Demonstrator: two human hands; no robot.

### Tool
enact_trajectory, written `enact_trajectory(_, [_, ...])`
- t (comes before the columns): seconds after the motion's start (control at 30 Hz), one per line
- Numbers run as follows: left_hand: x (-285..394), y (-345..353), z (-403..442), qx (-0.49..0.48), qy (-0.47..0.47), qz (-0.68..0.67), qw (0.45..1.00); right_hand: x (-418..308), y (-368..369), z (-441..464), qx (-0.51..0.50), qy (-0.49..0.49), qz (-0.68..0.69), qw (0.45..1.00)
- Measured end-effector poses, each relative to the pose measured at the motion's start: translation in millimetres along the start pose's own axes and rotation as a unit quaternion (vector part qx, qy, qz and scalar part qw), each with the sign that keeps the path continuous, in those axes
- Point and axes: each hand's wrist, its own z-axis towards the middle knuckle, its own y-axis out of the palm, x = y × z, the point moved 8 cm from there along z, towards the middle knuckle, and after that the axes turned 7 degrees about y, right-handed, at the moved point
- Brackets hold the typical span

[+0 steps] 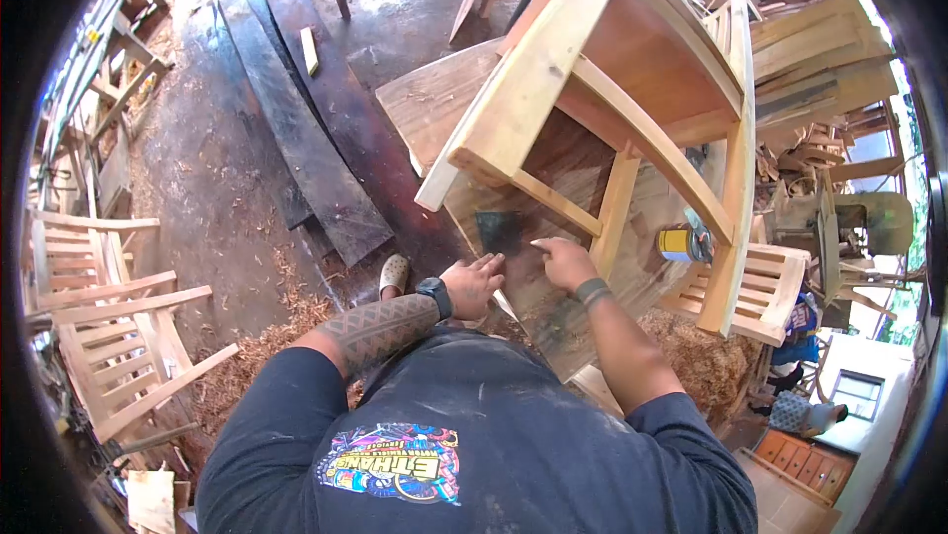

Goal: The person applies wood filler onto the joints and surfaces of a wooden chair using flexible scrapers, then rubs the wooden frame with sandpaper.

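Note:
My left hand [472,287], with a dark watch [434,297] at the wrist, lies with its fingers stretched out by the near edge of a wide wooden board [553,322]. My right hand [568,266] is closed over the same board, a pale tip showing at its fingers; whatever it may grip is too small to make out. Just beyond both hands, a dark greenish square patch [499,231], perhaps a sheet, lies on the board. A large wooden furniture frame [652,134] with curved rails stands tilted on the board, its lower rail [558,203] close to my right hand.
A yellow-labelled can [683,244] stands right of my hand, beside a slatted wooden piece [760,287]. Long dark planks [296,129] lie on the floor at left. Slatted chair parts [118,346] stand far left. Wood shavings [267,356] cover the floor; stacked boards [820,60] fill the right.

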Motion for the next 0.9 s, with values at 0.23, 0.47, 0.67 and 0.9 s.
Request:
enact_trajectory(0.23, [-21.9,-34.0,24.0,0.038,-0.027,-0.009,0.999,63.8,49.1,-14.6,-0.044,0.205,0.492,0.845])
enact_trajectory(0.47, [-44.5,-28.8,47.8,0.083,-0.058,0.079,0.992,57.8,84.4,-1.2,-0.105,0.248,0.585,0.765])
enact_trajectory(0.67, [-26.9,-50.3,44.2,0.111,-0.021,0.05,0.992,41.0,81.7,5.2,-0.131,0.194,0.598,0.766])
enact_trajectory(0.9, [-52.7,-66.4,43.4,0.139,-0.054,-0.035,0.988,28.4,50.6,-20.1,-0.167,0.172,0.673,0.7])
